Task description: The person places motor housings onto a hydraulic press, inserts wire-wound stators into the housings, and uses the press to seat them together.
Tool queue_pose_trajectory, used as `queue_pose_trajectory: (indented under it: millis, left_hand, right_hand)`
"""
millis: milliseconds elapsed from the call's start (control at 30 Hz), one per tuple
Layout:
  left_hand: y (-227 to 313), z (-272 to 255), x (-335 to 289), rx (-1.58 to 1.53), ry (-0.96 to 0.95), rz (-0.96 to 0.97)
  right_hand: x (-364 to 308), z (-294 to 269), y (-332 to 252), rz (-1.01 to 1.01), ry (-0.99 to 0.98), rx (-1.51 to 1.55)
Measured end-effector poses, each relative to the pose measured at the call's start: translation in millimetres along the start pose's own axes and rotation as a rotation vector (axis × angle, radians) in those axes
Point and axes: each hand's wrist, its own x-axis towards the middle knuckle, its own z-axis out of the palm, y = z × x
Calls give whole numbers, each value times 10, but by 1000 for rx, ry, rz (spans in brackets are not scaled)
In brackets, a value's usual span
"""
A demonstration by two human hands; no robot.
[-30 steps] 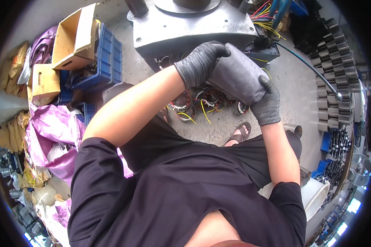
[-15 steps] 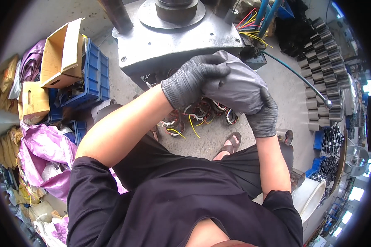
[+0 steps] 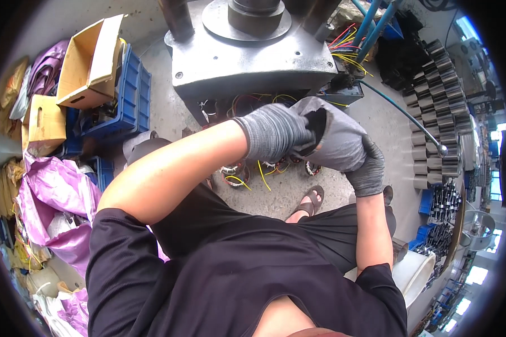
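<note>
A hollow piece of grey cloth, shaped like a cap or pouch, is held up in front of me. Its dark opening faces left. My right hand, in a dark grey glove, is closed around its right end. My left hand, in a grey knitted glove, has its curled fingers at the rim of the opening; the fingertips are partly lost against the dark inside. Below the cloth, several wire-wound motor stators with yellow leads lie on the floor, partly hidden by my hands.
A heavy metal press stands ahead, with coloured wires at its right. Blue crates and cardboard boxes are at the left, above a purple sack. Stacked metal cylinders line the right, behind a teal hose.
The cloth has turned and come slightly lower, so its opening now shows. My left hand has moved down from its top to the opening; my right hand keeps its hold.
</note>
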Motion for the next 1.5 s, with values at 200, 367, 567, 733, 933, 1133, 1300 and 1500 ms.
queue_pose_trajectory:
  millis: [200, 367, 567, 733, 933, 1133, 1300, 1500]
  left_hand:
    - [-297, -117, -186, -118, 476, -233]
    - [-405, 72, 26, -413, 572, -436]
    - [-371, 224, 231, -252, 450, -296]
    - [-170, 508, 388, -193, 137, -280]
    - [-200, 811, 445, -221, -141, -260]
    - [-242, 927, 410, -308, -210, -280]
    - [19, 419, 354, -377, 16, -291]
    - [-31, 606, 486, -936, 650, -80]
  right_hand:
    - [-49, -69, -109, 30, -24, -18]
    - [72, -134, -1, 42, -101, -302]
    - [293, -219, 735, 209, -135, -1246]
    - [556, -1135, 1657, -23, -341, -2094]
    - [649, -1632, 1797, 71, -292, -2240]
    - [585, -1121, 1646, 58, -232, -2172]
    - [655, -571, 713, -530, -178, -1268]
    - [660, -167, 269, -219, -288, -229]
